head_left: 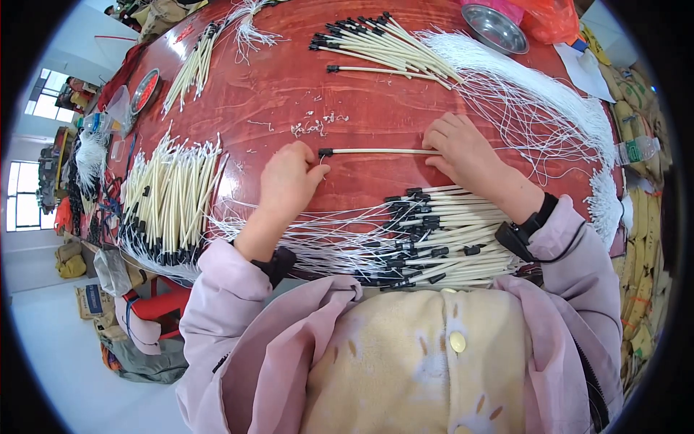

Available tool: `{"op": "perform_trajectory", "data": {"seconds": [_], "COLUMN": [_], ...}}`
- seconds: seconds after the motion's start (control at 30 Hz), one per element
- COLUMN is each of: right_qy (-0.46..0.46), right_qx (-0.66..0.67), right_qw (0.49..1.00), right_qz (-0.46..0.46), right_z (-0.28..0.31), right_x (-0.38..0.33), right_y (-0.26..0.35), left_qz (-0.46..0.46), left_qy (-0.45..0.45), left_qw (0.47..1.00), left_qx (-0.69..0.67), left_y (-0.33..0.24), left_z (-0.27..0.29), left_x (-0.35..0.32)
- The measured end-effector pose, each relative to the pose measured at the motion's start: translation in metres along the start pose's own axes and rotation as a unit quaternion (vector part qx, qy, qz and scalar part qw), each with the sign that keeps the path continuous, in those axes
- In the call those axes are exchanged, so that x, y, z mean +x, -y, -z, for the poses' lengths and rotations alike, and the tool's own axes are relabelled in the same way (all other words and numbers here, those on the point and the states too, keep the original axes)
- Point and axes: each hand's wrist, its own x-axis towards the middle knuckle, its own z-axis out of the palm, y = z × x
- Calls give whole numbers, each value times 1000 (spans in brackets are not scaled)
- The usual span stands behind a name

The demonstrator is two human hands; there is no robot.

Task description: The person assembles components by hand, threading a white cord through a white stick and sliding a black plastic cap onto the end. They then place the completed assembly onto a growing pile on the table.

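- Two bare hands work over a red-brown table [289, 94], forearms in pale pink sleeves coming up from six o'clock.
- Nearest the body, at about five o'clock of the left hand, a heap of cream tubes with black caps [441, 231] lies across the table's near edge, thin white strings trailing from it toward nine o'clock.
- Left hand [288, 181] rests on the table with fingers curled; its thumb and fingertips pinch at the black-capped end of a single cream tube [376, 151].
- That single tube lies flat on the table, running from nine o'clock to three o'clock between the two hands, black cap toward the left hand.
- Right hand [463, 150] lies palm down, its fingertips pressing the tube's other end to the table; a dark band sits on that wrist.
- At nine o'clock of the left hand, well apart, a second bundle of cream tubes [170, 199] is stacked roughly upright in the picture, black caps at its near end.
- Small white scraps [311, 126] dot the wood just beyond the held tube, at twelve o'clock.
- Farther off at one o'clock, another fan of capped tubes [376, 47] spreads out, with a mass of white strings [549, 108] sweeping toward three o'clock.
- At the far edge, a round metal bowl [494, 29] sits near one o'clock, and a slim bundle of tubes [191, 65] near eleven o'clock.
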Motion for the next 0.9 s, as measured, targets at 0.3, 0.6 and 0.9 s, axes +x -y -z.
{"op": "perform_trajectory", "data": {"seconds": [0.3, 0.6, 0.9], "right_qy": [-47, -65, -29], "right_qx": [-72, 23, 125], "right_qw": [995, 998, 990], "right_qz": [45, 3, -60], "right_z": [10, 98, 92], "right_x": [0, -69, -145], "right_y": [0, 27, 34], "left_qz": [-55, 34, -5], "left_qy": [-15, -220, -58], "left_qw": [995, 968, 978], "left_qx": [86, 116, 199], "left_y": [19, 143, 52], "left_z": [-15, 119, 93], "left_x": [-7, -71, -56]}}
